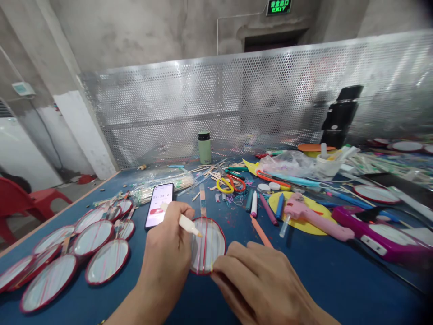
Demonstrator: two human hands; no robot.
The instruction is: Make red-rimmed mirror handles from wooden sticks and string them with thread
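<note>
A small round fan [207,246] with a red rim, a stick handle and coloured lines across its white face lies on the blue table. My left hand [169,246] is closed around a cream marker [185,223], its orange tip over the upper part of the fan. At the fan's lower right rim, beside a yellow line, the fingertips of my right hand [257,271] are pinched together on the edge. Just beyond my left hand lies a phone [158,203] with a timer on its screen. Several uncapped or capped markers [268,210] lie beyond the fan.
Several similar fans [108,262] overlap on the left. Yellow-handled scissors [225,186], wooden sticks and a green bottle [204,148] stand or lie farther back. To the right are a pink glue gun [314,219], a purple device [382,234] and a white cup [328,166]. A perforated metal panel [189,104] borders the table.
</note>
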